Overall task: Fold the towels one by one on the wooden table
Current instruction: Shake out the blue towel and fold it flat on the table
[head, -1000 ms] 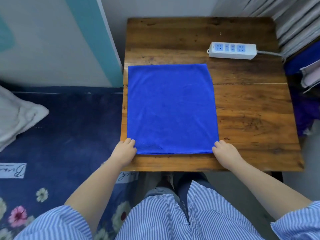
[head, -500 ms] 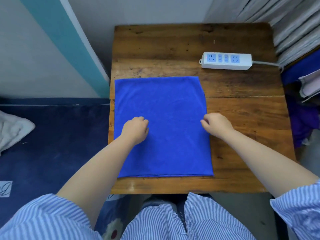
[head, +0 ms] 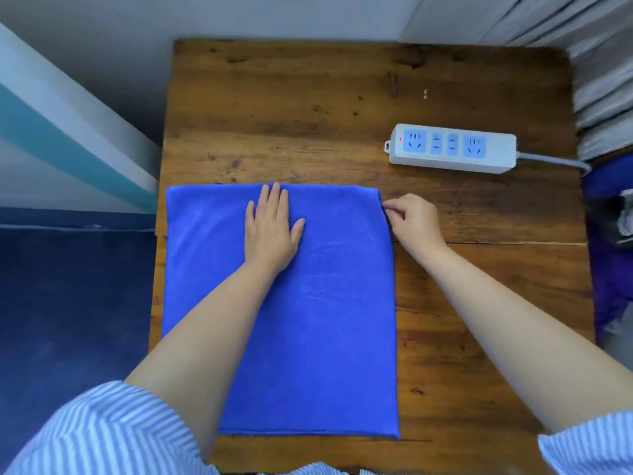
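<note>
A blue towel lies flat on the left half of the wooden table, its near edge close to the table's front. My left hand rests palm down on the towel near its far edge, fingers spread. My right hand is at the towel's far right corner, thumb and fingers pinched on the edge there.
A white power strip with blue sockets lies at the table's far right, its cable running off the right side. A dark blue surface lies left of the table. Grey folds and dark blue cloth stand at the right.
Both hands have travelled from the towel's near corners up across it to its far edge. The left hand has flattened out; the right now pinches the far right corner.
</note>
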The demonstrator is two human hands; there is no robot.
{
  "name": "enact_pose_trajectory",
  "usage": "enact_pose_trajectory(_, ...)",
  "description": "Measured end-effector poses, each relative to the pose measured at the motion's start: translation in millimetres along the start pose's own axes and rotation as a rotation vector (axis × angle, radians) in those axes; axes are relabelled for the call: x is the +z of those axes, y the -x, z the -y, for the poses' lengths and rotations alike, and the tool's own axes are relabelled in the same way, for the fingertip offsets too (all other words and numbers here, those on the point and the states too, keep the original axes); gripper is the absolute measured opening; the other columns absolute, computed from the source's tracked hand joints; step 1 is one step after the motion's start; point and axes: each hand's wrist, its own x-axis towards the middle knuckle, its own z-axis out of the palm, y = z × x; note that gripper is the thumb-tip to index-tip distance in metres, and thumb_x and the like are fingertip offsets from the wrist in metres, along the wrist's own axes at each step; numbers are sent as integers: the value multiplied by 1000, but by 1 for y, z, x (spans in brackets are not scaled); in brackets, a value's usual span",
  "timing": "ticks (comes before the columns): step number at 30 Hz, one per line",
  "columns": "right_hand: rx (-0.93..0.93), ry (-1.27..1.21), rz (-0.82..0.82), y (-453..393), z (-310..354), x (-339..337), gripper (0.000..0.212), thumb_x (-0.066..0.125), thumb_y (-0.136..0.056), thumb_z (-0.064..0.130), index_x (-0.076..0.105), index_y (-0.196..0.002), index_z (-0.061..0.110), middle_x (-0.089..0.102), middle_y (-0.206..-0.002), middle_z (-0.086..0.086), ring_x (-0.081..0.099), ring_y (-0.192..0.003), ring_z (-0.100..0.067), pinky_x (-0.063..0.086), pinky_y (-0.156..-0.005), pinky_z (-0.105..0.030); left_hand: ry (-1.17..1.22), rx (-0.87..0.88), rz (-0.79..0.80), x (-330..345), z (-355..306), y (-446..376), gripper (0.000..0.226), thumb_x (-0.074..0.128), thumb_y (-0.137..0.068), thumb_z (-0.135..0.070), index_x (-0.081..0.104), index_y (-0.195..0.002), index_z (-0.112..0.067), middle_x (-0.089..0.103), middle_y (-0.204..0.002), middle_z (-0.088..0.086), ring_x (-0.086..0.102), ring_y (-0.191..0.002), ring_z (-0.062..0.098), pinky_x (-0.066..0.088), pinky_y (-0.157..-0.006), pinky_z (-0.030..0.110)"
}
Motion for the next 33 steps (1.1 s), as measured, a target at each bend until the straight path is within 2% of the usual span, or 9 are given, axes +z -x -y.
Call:
enact_pose_trajectory(7, -122, 108, 75, -10, -5, 8, 27, 55, -86, 11, 63, -110, 2, 59, -103, -14, 53, -91, -23, 34, -70, -23, -20, -43, -59, 14, 0, -1, 62, 35, -94, -38, 16, -146, -8, 11, -157, 3, 4, -145, 16, -1, -116, 36)
enact_pose_trajectory(12, -136, 101, 11, -11, -9, 9, 23, 51, -88, 6, 66, -104, 0, 64, -100, -16, 57, -92, -26, 34, -72, -20, -23, -51, -73, 14, -1, -2, 62, 37, -94, -37, 19, -146, -9, 13, -156, 2, 6, -145, 15, -2, -115, 35)
enact_pose_trajectory(15, 81, -130, -95, -13, -15, 4, 18, 54, -86, 9, 68, -96, 3, 65, -92, -7, 54, -82, -15, 32, -65, -12, -18, -55, -87, 14, 0, -2, 61, 39, -93, -36, 22, -145, -8, 16, -156, 3, 9, -145, 16, -2, -115, 35)
enact_pose_trajectory(18, 350, -349, -94, -19, -18, 1, 16, 50, -89, 13, 65, -92, 7, 60, -79, 3, 52, -73, -11, 42, -67, -20, -12, -54, -99, 15, -1, -2, 61, 41, -92, -35, 25, -144, -7, 19, -155, 4, 12, -145, 17, -1, -114, 35)
enact_pose_trajectory(21, 424, -392, -131, -24, -18, -3, 16, 47, -92, 14, 61, -92, 9, 57, -74, 3, 52, -65, -10, 39, -56, -15, -10, -54, -107, 15, -1, -3, 60, 42, -92, -35, 26, -144, -7, 20, -155, 4, 12, -144, 17, 0, -114, 35)
enact_pose_trajectory(24, 101, -200, -128, -19, -16, -6, 15, 53, -88, 9, 62, -100, 6, 54, -90, 1, 50, -80, -10, 33, -60, -8, -20, -57, -113, 14, -1, -3, 60, 41, -92, -35, 25, -144, -8, 20, -155, 4, 12, -144, 17, -1, -114, 34)
enact_pose_trajectory(27, -283, 54, -27, -17, -15, -4, 15, 57, -83, 0, 65, -95, -2, 61, -91, -13, 55, -84, -22, 40, -67, -21, -20, -57, -115, 14, -2, -3, 60, 42, -92, -34, 25, -144, -8, 19, -155, 4, 12, -144, 17, -4, -112, 32)
enact_pose_trajectory(30, -417, 176, 14, -22, -12, -5, 15, 58, -81, -5, 67, -91, -6, 64, -87, -22, 58, -82, -35, 49, -63, -35, -9, -56, -115, 13, -2, -3, 60, 42, -93, -34, 25, -144, -8, 19, -155, 3, 11, -145, 16, -4, -113, 31)
enact_pose_trajectory(33, -498, 202, 32, -28, -11, -7, 11, 59, -78, -7, 68, -85, -8, 64, -77, -23, 59, -72, -38, 50, -58, -38, -14, -56, -111, 13, -2, -3, 60, 41, -93, -34, 24, -144, -9, 18, -155, 3, 10, -145, 16, -4, -113, 31)
